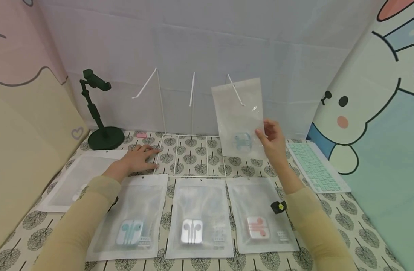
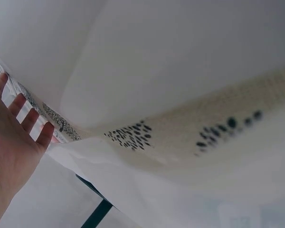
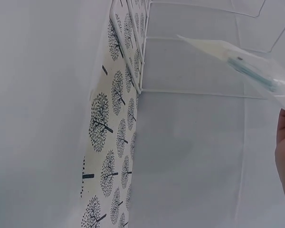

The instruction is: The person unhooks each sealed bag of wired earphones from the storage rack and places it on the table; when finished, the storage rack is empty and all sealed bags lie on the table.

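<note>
My right hand (image 1: 274,143) pinches the right edge of a clear-and-white zip bag (image 1: 235,113) holding blue earphones (image 1: 242,141). This bag is at the right prong (image 1: 236,90) of a white wire rack (image 1: 193,175); the prong shows in front of it, the upright is hidden behind it. In the right wrist view the bag (image 3: 256,71) appears edge-on, with my fingertips at its side. My left hand (image 1: 138,160) rests beside the rack's left base edge, fingers loosely extended and holding nothing. In the left wrist view, that hand (image 2: 14,137) has its fingers spread.
Several more zip bags lie in front: one with blue earphones (image 1: 129,232), one with white (image 1: 191,231), one with pink (image 1: 258,227), and another bag (image 1: 88,173) at the left. A dark green stand (image 1: 106,138) stands back left; a mint keyboard (image 1: 315,165) lies at right.
</note>
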{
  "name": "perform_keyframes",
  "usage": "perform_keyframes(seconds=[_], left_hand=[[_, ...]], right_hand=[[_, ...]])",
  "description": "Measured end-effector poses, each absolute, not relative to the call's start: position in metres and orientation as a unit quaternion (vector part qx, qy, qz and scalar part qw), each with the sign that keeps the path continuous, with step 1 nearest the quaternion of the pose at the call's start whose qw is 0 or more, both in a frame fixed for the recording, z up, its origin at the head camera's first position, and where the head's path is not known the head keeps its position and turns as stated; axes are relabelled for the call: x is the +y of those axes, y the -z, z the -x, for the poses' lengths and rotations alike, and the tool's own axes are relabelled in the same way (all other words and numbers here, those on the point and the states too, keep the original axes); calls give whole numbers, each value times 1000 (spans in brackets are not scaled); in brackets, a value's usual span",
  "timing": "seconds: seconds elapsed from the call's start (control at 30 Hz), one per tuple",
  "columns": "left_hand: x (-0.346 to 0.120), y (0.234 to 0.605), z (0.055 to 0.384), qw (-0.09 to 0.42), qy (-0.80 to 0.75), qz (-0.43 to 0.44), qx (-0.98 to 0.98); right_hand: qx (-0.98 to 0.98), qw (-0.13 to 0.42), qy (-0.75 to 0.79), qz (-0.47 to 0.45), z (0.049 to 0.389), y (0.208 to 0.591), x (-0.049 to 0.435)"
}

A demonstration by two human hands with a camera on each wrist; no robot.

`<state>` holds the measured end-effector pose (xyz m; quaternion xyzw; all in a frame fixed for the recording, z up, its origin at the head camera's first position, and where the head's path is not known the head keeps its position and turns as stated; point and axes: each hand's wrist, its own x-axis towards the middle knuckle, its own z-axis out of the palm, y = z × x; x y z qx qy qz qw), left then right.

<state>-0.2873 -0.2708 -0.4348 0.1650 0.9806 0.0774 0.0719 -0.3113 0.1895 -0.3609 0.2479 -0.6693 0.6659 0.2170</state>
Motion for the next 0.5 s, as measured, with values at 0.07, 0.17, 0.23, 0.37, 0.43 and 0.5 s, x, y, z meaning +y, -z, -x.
perform_keyframes(seconds=[0.07,0.17,0.23,0.37,0.43,0.5], left_hand=[[-270,435,287,72,-78,-164,981],[-270,436,288,72,-77,-164,981],[-270,437,288,73,-76,-163,981],[-271,438,289,72,-70,-164,981],[-271,437,288,71,-68,-165,981],[-271,436,288,70,-69,-165,981]], right_hand=[[-666,209,-672,-249,308,360,192],[-668,190,-678,-239,301,356,197],[-673,180,-678,-235,297,354,200],[-678,165,-676,-235,292,351,209],[-677,161,-677,-242,291,350,213],[-678,151,-675,-248,289,350,218]])
